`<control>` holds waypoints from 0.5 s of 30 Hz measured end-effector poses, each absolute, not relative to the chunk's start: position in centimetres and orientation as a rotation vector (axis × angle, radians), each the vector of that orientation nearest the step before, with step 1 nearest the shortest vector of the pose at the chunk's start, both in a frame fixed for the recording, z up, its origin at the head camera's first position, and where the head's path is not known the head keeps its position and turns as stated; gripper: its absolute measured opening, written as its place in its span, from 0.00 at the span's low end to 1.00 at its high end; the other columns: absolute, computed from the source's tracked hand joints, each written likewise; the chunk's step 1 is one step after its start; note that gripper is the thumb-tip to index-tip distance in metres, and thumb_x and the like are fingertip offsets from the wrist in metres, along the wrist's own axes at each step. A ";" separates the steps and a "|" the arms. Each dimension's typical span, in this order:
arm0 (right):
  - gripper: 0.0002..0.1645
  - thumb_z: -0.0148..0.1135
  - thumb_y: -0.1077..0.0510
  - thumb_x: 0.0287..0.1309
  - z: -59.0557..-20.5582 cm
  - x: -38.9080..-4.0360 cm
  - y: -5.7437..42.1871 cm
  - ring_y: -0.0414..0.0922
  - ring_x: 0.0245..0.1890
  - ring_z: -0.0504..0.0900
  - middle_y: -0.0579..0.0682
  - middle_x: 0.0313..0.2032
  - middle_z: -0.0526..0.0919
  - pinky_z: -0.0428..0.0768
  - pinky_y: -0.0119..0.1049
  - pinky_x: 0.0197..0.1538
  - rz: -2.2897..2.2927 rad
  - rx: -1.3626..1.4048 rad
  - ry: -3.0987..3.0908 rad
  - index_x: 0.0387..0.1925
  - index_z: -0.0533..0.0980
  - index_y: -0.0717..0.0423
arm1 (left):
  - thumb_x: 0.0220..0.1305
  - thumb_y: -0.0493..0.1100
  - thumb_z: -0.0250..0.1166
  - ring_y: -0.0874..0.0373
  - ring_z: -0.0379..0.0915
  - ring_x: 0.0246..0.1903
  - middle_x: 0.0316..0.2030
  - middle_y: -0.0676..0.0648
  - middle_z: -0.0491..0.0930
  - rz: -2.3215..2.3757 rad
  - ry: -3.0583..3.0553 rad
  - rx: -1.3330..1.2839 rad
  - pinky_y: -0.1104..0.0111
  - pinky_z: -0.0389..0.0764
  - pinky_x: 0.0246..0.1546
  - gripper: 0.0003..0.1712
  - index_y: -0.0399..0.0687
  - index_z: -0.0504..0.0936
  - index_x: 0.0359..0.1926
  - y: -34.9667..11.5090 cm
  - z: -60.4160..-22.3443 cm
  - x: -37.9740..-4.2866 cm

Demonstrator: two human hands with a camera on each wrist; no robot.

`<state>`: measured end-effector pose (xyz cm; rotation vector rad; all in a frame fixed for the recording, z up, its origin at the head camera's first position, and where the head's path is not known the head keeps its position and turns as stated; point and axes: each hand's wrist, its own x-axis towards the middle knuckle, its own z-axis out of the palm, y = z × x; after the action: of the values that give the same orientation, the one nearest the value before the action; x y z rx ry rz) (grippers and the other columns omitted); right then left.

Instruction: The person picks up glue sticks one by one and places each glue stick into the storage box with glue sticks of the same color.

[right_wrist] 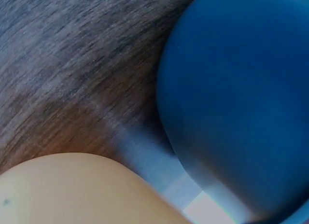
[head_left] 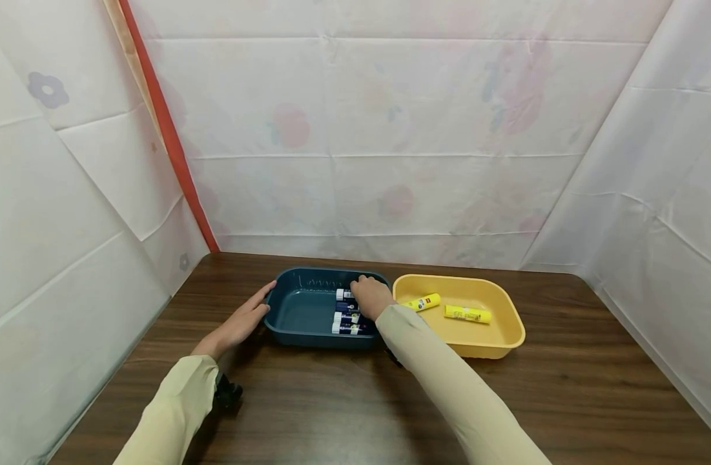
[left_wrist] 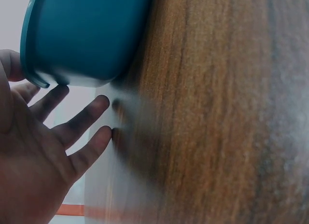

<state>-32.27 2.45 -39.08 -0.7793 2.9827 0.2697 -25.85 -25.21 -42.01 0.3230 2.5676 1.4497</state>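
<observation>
A dark teal tray (head_left: 305, 339) holds several navy glue sticks (head_left: 348, 318) with white ends, lying side by side in its right half. My right hand (head_left: 371, 296) reaches in over the tray's right end, its curled fingers gripping the rearmost glue stick (head_left: 342, 294), whose right part they hide. At the tray's left end, my left hand (head_left: 241, 325) rests its fingertips against the rim. The left wrist view shows this hand's fingers (left_wrist: 79, 120) spread and fairly straight beside the teal wall. In the right wrist view the hand itself is hidden; the tray's outer wall (right_wrist: 236, 103) fills the right side.
A yellow tray (head_left: 500, 345) stands right beside the teal one. Inside it lie two yellow glue sticks, one at the left (head_left: 423, 302) and one near the middle (head_left: 467, 314). Brown wooden tabletop (head_left: 309, 413) lies in front; white patterned sheets (head_left: 355, 129) hang around it.
</observation>
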 end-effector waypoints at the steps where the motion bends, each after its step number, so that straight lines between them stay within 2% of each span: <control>1: 0.17 0.56 0.59 0.65 -39.1 -32.2 2.5 0.48 0.49 0.77 0.55 0.50 0.76 0.79 0.39 0.48 0.270 -0.781 2.982 0.55 0.75 0.57 | 0.75 0.41 0.37 0.36 0.35 0.70 0.74 0.36 0.38 1.449 2.567 0.323 0.38 0.43 0.63 0.33 0.50 0.39 0.76 -25.2 -42.0 -25.8; 15: 0.14 0.58 0.60 0.64 -39.8 -32.3 2.9 0.47 0.44 0.78 0.54 0.45 0.78 0.80 0.37 0.45 0.240 -0.807 2.982 0.50 0.78 0.56 | 0.74 0.41 0.37 0.36 0.36 0.70 0.73 0.36 0.39 1.449 2.589 0.327 0.39 0.42 0.64 0.32 0.48 0.41 0.76 -25.1 -42.3 -25.9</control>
<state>-32.25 2.90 -39.82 -0.8074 2.9825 0.2400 -25.93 -25.13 -42.31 0.3273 2.5892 1.4490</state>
